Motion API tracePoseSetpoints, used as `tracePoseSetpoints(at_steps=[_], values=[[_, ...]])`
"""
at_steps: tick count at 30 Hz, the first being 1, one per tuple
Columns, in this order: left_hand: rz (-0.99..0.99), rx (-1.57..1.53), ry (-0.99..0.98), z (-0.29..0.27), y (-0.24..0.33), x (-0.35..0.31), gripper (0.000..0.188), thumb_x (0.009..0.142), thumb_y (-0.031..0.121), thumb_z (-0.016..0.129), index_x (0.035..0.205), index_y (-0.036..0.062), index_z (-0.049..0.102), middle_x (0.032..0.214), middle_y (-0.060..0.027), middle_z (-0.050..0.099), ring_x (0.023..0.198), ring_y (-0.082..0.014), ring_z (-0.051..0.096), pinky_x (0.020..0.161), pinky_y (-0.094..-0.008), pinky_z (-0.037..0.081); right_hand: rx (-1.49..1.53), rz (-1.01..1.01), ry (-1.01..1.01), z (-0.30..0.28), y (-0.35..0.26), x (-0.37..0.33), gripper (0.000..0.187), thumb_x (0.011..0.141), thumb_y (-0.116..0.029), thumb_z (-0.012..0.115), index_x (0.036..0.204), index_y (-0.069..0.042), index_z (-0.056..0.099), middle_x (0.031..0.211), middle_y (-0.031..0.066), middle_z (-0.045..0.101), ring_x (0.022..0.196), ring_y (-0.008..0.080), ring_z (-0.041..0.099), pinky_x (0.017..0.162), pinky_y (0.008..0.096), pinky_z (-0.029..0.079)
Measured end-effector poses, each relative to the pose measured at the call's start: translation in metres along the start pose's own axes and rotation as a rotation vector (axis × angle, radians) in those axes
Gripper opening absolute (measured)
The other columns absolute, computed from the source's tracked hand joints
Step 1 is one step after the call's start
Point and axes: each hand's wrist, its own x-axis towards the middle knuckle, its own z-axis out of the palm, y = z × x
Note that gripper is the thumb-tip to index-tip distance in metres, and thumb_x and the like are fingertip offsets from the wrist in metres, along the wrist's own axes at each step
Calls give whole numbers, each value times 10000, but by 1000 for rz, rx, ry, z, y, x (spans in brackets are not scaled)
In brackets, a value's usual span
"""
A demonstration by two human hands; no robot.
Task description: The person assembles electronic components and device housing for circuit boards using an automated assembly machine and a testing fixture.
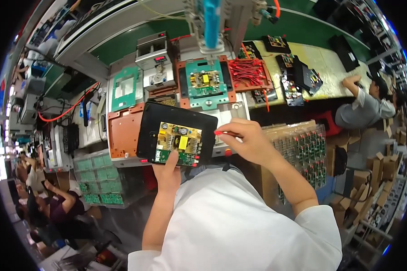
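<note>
My left hand (168,172) holds a black tray (149,122) from below, thumb on its lower edge. A yellow and green circuit board (178,143) sits in the tray. My right hand (247,141) is closed on a thin red wire (220,133) whose tip points left at the tray's right edge. Both hands hover over the bench in front of my white shirt.
An orange fixture (121,131) lies left of the tray. Behind it stands a fixture holding a green board (205,81), a pile of red wires (248,71), and a blue-tipped tool (211,22) overhead. Racks of green boards (307,149) are at right; co-workers sit left and right.
</note>
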Motion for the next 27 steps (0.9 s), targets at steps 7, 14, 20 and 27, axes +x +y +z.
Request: tracePoseSetpoints(at_steps=[7, 14, 20, 27], values=[[184, 353, -57, -4, 6, 4, 581, 871, 0, 678, 1402, 24, 441, 1335, -90, 538, 1202, -198, 547, 1015, -365, 465, -437, -232, 104, 22, -22, 2, 108, 877, -156, 703, 943, -74, 729, 758, 74, 607, 647, 277, 621, 549, 373, 480], [260, 462, -64, -1, 13, -4, 491, 838, 25, 742, 1280, -8, 532, 1206, -73, 618, 1075, -154, 601, 965, -320, 482, -498, -221, 98, 30, -25, 3, 122, 883, -164, 691, 951, -66, 718, 763, 73, 589, 649, 287, 621, 547, 395, 482], [249, 554, -111, -5, 17, -7, 503, 832, 12, 748, 1287, -7, 535, 1217, -70, 620, 1085, -160, 603, 968, -328, 483, -541, -222, 82, 33, -22, 0, 121, 874, -153, 691, 949, -62, 715, 782, 70, 588, 657, 278, 625, 553, 390, 482], [197, 544, -145, -5, 20, 7, 517, 814, 29, 774, 1279, -16, 552, 1196, -72, 637, 1056, -157, 618, 943, -331, 502, -457, -276, 48, 31, 1, 11, 122, 862, -143, 697, 948, -60, 722, 793, 70, 604, 704, 283, 634, 586, 387, 493]])
